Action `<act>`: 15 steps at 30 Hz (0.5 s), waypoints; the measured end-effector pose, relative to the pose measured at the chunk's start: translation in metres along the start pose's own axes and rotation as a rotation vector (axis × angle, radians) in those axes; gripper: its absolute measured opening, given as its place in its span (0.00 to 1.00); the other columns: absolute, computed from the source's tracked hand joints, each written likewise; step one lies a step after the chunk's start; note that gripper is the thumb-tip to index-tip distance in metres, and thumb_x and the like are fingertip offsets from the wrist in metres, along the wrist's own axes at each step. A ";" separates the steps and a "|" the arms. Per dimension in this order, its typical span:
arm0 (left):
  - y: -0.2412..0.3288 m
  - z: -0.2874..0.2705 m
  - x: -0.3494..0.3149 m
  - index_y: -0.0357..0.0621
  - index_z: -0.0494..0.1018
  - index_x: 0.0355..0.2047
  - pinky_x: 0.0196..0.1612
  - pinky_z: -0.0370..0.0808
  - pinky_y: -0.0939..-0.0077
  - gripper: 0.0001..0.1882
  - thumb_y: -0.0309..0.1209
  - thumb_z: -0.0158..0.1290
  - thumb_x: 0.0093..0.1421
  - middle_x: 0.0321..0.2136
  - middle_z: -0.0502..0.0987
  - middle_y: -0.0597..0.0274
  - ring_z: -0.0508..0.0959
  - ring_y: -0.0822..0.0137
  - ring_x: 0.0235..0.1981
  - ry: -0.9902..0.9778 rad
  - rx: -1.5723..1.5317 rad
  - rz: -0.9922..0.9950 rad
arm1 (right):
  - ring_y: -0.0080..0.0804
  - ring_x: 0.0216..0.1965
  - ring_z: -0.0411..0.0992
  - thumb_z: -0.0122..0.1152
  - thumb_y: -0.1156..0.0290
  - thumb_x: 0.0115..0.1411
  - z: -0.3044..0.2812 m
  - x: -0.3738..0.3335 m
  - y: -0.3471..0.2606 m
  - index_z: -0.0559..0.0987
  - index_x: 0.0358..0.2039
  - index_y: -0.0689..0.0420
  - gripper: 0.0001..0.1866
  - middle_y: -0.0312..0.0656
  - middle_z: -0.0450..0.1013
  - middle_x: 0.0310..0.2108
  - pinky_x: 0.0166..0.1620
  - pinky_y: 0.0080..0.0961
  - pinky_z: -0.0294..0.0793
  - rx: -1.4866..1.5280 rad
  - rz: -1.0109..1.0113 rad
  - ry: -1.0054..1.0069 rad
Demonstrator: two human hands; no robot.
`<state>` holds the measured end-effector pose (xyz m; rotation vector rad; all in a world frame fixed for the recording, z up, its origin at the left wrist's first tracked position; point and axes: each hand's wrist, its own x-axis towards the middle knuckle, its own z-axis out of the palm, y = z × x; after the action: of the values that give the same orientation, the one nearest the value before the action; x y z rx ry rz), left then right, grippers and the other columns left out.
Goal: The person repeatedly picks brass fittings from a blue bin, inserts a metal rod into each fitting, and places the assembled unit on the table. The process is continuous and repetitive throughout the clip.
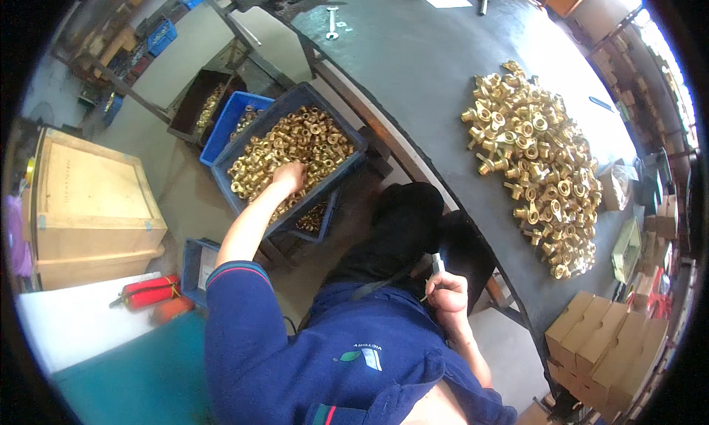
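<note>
1. The left hand (290, 177) is at about 10 o'clock, in the dark blue-grey bin (346, 122), among brass-coloured fittings (310, 133). Its fingers are curled down; their tips are hidden, so I cannot tell whether it grips a piece.
2. The right hand (448, 292), between 4 and 5 o'clock, is closed around a small silver-grey piece (437, 263), whose upper end stands clear of the fist.
3. To do this well, I would pinch one loose fitting from the top layer; digging deeper probably snags the neighbours.
4. Keeping the right fist snug and away from the table edge should guard the small piece against a drop.
5. The dark worktable (413, 63) sweeps from 12 to 4 o'clock. It bears a heap of brass parts (539, 166) between 2 and 3, and a spanner (331, 23) near 12.
6. Around the room: cardboard boxes (609, 351) at 4 o'clock, a wooden crate (96, 211) at 9, a red cylinder (150, 292) at 8.
</note>
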<state>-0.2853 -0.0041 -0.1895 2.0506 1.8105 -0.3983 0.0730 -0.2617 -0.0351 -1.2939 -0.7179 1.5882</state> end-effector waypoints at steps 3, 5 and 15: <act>0.006 -0.002 0.004 0.43 0.74 0.34 0.38 0.74 0.62 0.11 0.29 0.51 0.48 0.35 0.76 0.51 0.76 0.56 0.39 -0.074 0.196 0.081 | 0.20 0.12 0.58 0.43 0.82 0.33 0.001 -0.005 -0.002 0.73 0.16 0.65 0.09 0.39 0.66 0.14 0.17 0.14 0.53 0.017 0.001 0.052; 0.008 -0.007 0.003 0.42 0.74 0.35 0.39 0.74 0.63 0.12 0.28 0.51 0.47 0.36 0.75 0.52 0.76 0.56 0.39 -0.123 0.190 0.075 | 0.19 0.11 0.58 0.43 0.82 0.33 -0.002 -0.007 0.002 0.73 0.16 0.65 0.08 0.38 0.65 0.14 0.16 0.14 0.53 0.014 0.008 0.077; -0.020 -0.002 -0.008 0.43 0.76 0.33 0.41 0.73 0.66 0.15 0.37 0.55 0.46 0.36 0.76 0.53 0.76 0.59 0.39 -0.152 0.110 -0.061 | 0.18 0.11 0.57 0.44 0.83 0.34 0.002 -0.009 0.005 0.73 0.17 0.65 0.09 0.37 0.66 0.14 0.15 0.14 0.51 0.059 0.061 0.044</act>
<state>-0.3058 -0.0081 -0.1865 1.9799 1.7986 -0.6660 0.0696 -0.2716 -0.0357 -1.3147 -0.6049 1.6128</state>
